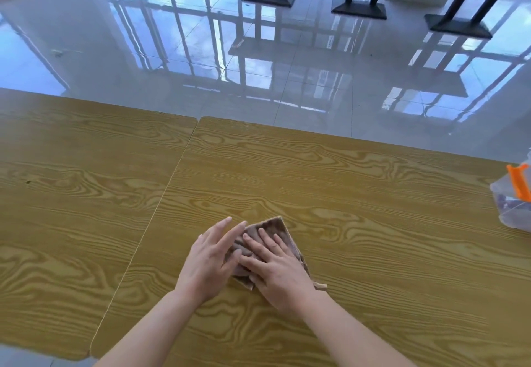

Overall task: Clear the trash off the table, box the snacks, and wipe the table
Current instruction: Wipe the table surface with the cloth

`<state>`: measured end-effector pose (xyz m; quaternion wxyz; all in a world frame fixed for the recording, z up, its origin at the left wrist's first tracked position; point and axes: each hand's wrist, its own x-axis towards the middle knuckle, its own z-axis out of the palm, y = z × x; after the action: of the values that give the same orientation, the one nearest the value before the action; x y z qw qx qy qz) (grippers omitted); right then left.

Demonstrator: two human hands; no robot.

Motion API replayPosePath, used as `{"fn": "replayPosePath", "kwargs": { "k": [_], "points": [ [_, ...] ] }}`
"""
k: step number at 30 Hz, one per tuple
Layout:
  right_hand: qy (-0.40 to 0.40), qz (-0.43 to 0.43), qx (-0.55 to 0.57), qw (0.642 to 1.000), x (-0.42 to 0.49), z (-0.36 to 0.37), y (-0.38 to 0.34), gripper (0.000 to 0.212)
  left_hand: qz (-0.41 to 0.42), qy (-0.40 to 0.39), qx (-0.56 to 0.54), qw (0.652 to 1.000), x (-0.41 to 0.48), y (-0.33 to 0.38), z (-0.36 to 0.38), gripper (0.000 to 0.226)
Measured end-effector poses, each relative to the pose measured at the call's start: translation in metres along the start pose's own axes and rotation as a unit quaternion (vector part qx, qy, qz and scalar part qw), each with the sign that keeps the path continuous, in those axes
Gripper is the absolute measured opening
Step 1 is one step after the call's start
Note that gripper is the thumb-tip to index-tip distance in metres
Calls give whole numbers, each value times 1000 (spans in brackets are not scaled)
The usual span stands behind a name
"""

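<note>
Near the table's front edge, my right hand presses the brown cloth flat, fingers spread. My left hand lies straight-fingered against its side. No trash shows and the snack box sits at the right edge, so I judge only wiping remains.
</note>
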<state>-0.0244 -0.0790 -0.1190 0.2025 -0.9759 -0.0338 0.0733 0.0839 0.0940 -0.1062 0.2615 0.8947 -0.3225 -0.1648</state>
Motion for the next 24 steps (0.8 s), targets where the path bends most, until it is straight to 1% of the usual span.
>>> {"fn": "replayPosePath", "kwargs": {
  "k": [2, 3, 5, 7, 9, 12, 15, 18, 20, 24],
  "points": [
    [2, -13, 35, 999, -8, -15, 6, 64, 12, -16, 27, 999, -2, 0, 1, 59],
    [21, 1, 52, 998, -13, -22, 10, 70, 20, -24, 44, 999, -2, -1, 3, 59],
    [90, 59, 68, 992, -25, -32, 17, 70, 40, -40, 73, 996, -1, -1, 6, 61],
    [133, 123, 48, 982, -34, -34, 18, 74, 69, -53, 96, 992, -1, 0, 10, 66],
    [124, 138, 10, 983, -40, -26, 13, 78, 98, -52, 137, 984, -3, 0, 17, 68],
    [83, 130, -48, 987, -42, -8, 3, 73, 103, -35, 203, 973, -13, -2, 26, 65],
    [92, 137, -40, 986, -25, 3, -6, 66, 79, -13, 226, 971, -22, -7, 27, 63],
    [99, 101, -48, 989, 3, 4, -12, 53, 50, 15, 248, 967, -30, -18, 24, 61],
    [91, 70, -48, 992, 24, 3, -16, 48, 31, 29, 261, 965, -33, -28, 21, 62],
    [63, 31, -37, 997, 59, -1, -22, 52, 2, 48, 272, 961, -32, -47, 10, 62]
  ]
}}
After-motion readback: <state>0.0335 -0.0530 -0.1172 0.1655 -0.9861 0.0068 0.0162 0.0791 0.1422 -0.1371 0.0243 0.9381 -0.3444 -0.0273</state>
